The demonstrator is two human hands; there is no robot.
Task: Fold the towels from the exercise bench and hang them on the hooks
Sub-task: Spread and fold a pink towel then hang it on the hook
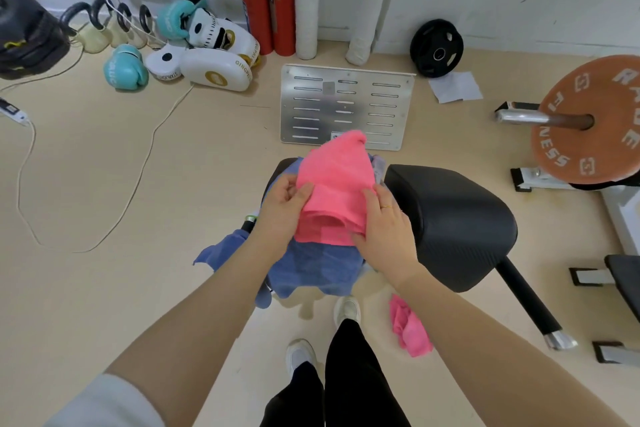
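Observation:
A pink towel (334, 180) is held over the black padded exercise bench (457, 218). My left hand (282, 210) pinches its left edge between thumb and fingers. My right hand (384, 229) grips its lower right part, fingers curled into the cloth. Under it a blue towel (311, 267) drapes over the bench's near end and hangs toward the floor. A pale lilac cloth (379, 166) peeks out behind the pink towel. A second pink towel (410, 329) shows below my right forearm; whether it hangs or lies on the floor I cannot tell. No hooks are visible.
A slotted metal plate (346, 107) lies on the floor beyond the bench. Two red fire extinguishers (268, 7) stand at the wall. Boxing gloves and pads (194, 52) sit at the left with loose cables. A barbell with an orange plate (588, 121) is at the right.

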